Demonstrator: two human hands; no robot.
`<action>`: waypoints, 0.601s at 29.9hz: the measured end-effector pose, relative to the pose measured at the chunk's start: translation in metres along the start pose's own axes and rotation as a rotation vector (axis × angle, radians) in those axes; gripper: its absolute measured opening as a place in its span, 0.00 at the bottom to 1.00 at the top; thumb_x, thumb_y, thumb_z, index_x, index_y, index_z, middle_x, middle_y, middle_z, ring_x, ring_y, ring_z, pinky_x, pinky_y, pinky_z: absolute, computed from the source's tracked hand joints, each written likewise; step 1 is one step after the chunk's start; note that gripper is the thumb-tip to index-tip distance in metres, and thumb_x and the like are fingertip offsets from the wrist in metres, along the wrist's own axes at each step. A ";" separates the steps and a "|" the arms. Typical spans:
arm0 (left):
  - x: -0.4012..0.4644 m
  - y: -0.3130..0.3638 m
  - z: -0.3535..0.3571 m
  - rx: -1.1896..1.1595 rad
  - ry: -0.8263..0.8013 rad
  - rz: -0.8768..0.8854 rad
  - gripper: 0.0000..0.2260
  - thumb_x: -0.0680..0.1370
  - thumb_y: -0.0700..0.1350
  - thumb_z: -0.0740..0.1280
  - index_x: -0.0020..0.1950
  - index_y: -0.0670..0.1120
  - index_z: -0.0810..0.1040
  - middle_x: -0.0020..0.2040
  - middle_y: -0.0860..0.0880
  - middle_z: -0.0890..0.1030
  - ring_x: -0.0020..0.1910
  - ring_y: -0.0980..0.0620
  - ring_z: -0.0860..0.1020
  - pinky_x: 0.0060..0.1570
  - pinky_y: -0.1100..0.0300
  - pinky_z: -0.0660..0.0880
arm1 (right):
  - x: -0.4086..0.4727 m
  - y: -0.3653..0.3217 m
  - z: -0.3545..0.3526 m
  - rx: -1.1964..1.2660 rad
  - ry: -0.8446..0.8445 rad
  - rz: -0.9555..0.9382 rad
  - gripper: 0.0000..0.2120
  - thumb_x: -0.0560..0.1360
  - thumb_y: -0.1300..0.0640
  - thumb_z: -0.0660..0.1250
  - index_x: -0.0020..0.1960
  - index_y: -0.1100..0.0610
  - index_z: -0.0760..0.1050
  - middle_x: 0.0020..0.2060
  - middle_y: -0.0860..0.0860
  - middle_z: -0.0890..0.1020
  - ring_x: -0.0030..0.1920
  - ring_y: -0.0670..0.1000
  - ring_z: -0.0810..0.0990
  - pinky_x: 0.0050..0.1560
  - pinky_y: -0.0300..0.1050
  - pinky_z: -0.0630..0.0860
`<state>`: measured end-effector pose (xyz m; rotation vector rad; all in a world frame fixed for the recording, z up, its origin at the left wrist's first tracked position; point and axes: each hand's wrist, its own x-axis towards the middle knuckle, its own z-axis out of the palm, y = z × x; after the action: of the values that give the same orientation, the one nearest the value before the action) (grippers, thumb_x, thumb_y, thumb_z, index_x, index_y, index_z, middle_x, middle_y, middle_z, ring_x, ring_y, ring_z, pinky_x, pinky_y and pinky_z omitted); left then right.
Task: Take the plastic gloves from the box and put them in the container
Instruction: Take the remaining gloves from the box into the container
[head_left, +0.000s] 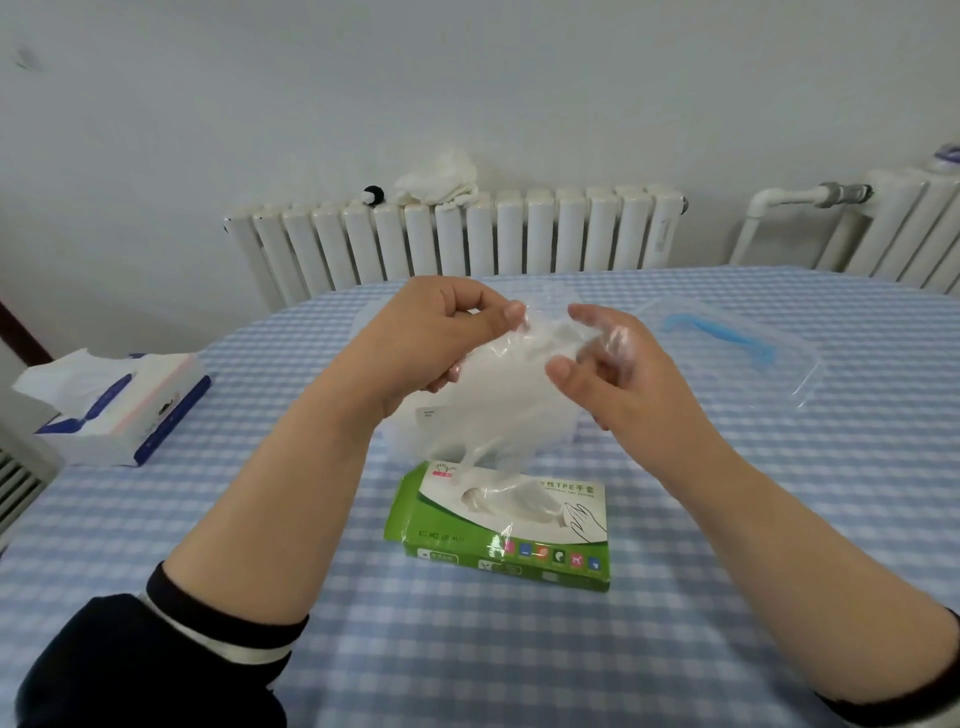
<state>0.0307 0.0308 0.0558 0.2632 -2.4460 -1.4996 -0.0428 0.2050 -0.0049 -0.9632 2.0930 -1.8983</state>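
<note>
Green box (498, 525), blue-checked tablecloth (675, 597).

Soft, even daylight fills the scene with no single clear source; the pale grey wall (467, 78) looks flat and slightly dim. Shadows are faint, only a weak one under the green cardboard glove box (498, 525) on the blue-and-white checked tablecloth (519, 649). The translucent plastic glove (498, 395) shows small glints. Wide-angle distortion bends the white ribbed radiator (457, 239) and the table's far edge. Detail is mildly soft throughout.
</note>
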 end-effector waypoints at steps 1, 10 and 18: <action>-0.001 0.002 0.000 -0.012 -0.035 0.008 0.09 0.77 0.52 0.69 0.44 0.48 0.84 0.22 0.54 0.66 0.21 0.56 0.63 0.22 0.66 0.60 | 0.000 -0.002 0.001 -0.057 0.010 0.007 0.23 0.68 0.40 0.73 0.59 0.46 0.74 0.42 0.44 0.79 0.42 0.43 0.78 0.44 0.38 0.77; -0.004 -0.001 -0.008 -0.011 -0.028 0.028 0.11 0.78 0.53 0.66 0.42 0.49 0.82 0.23 0.51 0.66 0.22 0.55 0.64 0.22 0.65 0.63 | -0.001 -0.021 -0.003 0.281 0.115 0.094 0.09 0.79 0.57 0.64 0.44 0.57 0.80 0.42 0.50 0.86 0.45 0.48 0.84 0.47 0.41 0.80; -0.004 -0.004 -0.004 0.028 -0.110 0.130 0.27 0.69 0.68 0.57 0.59 0.52 0.75 0.50 0.53 0.84 0.47 0.56 0.83 0.51 0.57 0.79 | 0.005 -0.035 0.003 0.235 0.151 0.122 0.08 0.81 0.56 0.62 0.45 0.58 0.75 0.28 0.52 0.81 0.27 0.51 0.80 0.33 0.47 0.81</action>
<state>0.0356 0.0269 0.0535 0.0265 -2.5166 -1.4615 -0.0328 0.2006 0.0288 -0.6467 1.8969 -2.1508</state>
